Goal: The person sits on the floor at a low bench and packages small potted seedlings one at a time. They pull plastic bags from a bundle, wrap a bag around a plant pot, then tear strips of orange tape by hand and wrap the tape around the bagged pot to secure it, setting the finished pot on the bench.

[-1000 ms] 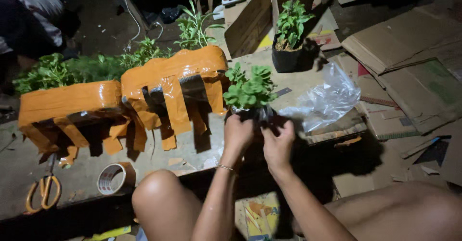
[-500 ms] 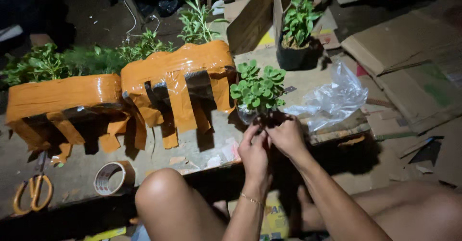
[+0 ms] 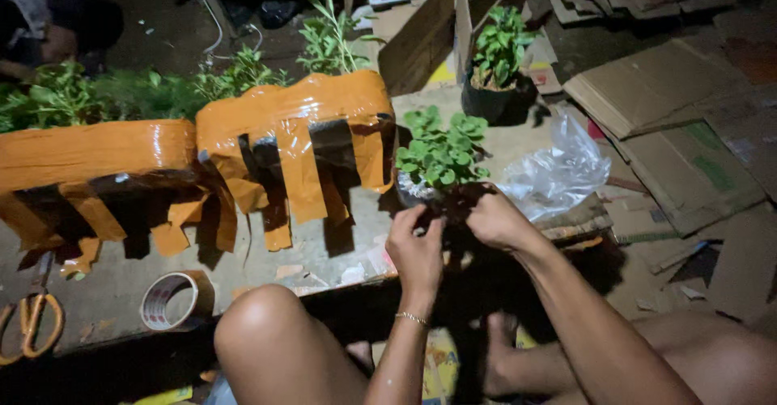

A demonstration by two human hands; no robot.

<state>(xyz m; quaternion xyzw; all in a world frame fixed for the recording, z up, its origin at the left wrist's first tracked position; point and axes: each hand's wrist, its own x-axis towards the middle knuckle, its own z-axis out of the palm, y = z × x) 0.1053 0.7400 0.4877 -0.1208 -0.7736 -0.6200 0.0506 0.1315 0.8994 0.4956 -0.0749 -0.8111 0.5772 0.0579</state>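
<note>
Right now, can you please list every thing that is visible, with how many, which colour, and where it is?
small leafy plant: 1, green, centre, held at its base by both hands
tape-wrapped planters: 2, orange, left and centre, with green plants behind and in them
potted plant: 1, green in a black pot, top centre
plastic bag: 1, clear, right of the held plant
tape roll: 1, pale, lower left
scissors: 1, orange handles, far left edge
cardboard sheets: several, brown, right side
left hand: on the plant's base, bracelet on the wrist
right hand: on the plant's base
</note>
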